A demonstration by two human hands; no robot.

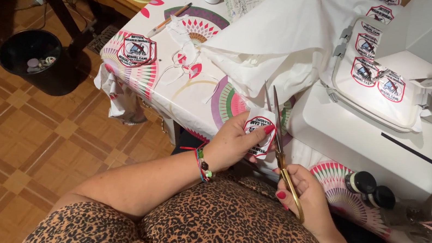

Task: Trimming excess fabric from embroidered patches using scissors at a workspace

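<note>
An embroidered patch [257, 134] sits above the person's lap at the desk [196, 105] edge, pinched in the left hand [235, 143]. The right hand [305, 196] grips gold-handled scissors [279, 140], blades parted beside the patch. Finished patches [136, 50] lie farther off.

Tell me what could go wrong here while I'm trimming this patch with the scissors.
The left hand pinches the small embroidered patch right beside the open blades of the scissors held by the right hand, so a fingertip could get nicked. The blades run close to the patch's red border, so a slip might cut into the stitching. The loose white fabric lies just behind the blade tips and could get snagged.
</note>
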